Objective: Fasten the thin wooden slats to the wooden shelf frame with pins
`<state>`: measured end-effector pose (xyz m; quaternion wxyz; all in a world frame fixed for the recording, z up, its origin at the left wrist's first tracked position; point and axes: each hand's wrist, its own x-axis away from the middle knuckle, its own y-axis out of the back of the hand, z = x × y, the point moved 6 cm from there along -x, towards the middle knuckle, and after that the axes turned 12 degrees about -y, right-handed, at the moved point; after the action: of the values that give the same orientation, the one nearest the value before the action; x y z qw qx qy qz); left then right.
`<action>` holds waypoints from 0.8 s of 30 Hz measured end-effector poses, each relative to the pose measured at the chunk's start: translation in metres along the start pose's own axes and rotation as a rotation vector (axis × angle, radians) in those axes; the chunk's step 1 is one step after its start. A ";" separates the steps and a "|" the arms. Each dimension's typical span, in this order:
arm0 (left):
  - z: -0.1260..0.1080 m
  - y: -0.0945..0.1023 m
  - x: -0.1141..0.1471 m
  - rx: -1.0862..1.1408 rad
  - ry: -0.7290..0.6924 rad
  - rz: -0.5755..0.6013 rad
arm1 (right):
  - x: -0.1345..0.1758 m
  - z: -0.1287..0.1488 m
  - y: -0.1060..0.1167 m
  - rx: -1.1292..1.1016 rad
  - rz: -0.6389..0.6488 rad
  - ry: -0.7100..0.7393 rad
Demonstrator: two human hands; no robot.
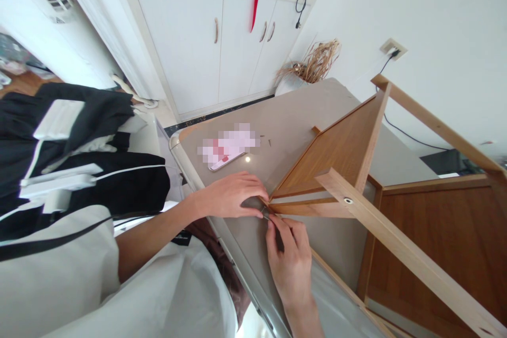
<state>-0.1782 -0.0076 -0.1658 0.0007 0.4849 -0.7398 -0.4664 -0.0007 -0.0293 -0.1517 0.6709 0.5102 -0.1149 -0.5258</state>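
Observation:
A wooden furniture frame (344, 150), with a brown panel and pale legs, lies tilted on a taupe-covered table (293, 111). My left hand (237, 193) curls its fingers and thumb around the frame's near corner. Just below that corner, my right hand (291, 253) is closed, its thumb and fingertips pinching a small thin metal piece (265, 213) against the wood. The fingers partly cover this piece, so its exact kind is hard to tell. A pale wooden leg (396, 222) with a metal-ringed hole slants across to the lower right.
A phone (232, 149), blurred over, lies beyond my left hand, near small dark screws (270, 142). Another brown wooden panel (431, 237) stands at the right. Dark clothes (130, 185) with white cables are at the left. White cabinets (178, 37) and a dried plant (312, 66) stand behind.

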 end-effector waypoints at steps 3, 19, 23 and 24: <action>-0.001 0.001 0.000 -0.006 -0.007 -0.008 | 0.000 0.000 -0.001 -0.001 0.005 0.008; 0.000 -0.001 0.000 0.002 0.011 0.016 | 0.001 0.005 0.001 0.007 0.003 0.057; 0.001 0.000 0.000 0.003 0.015 0.015 | 0.002 0.004 0.000 0.015 0.006 0.061; 0.001 0.000 0.000 0.001 0.016 0.013 | 0.002 0.004 0.000 0.018 0.006 0.061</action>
<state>-0.1788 -0.0073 -0.1662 0.0097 0.4838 -0.7431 -0.4622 -0.0028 -0.0332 -0.1505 0.6709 0.5317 -0.1008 -0.5071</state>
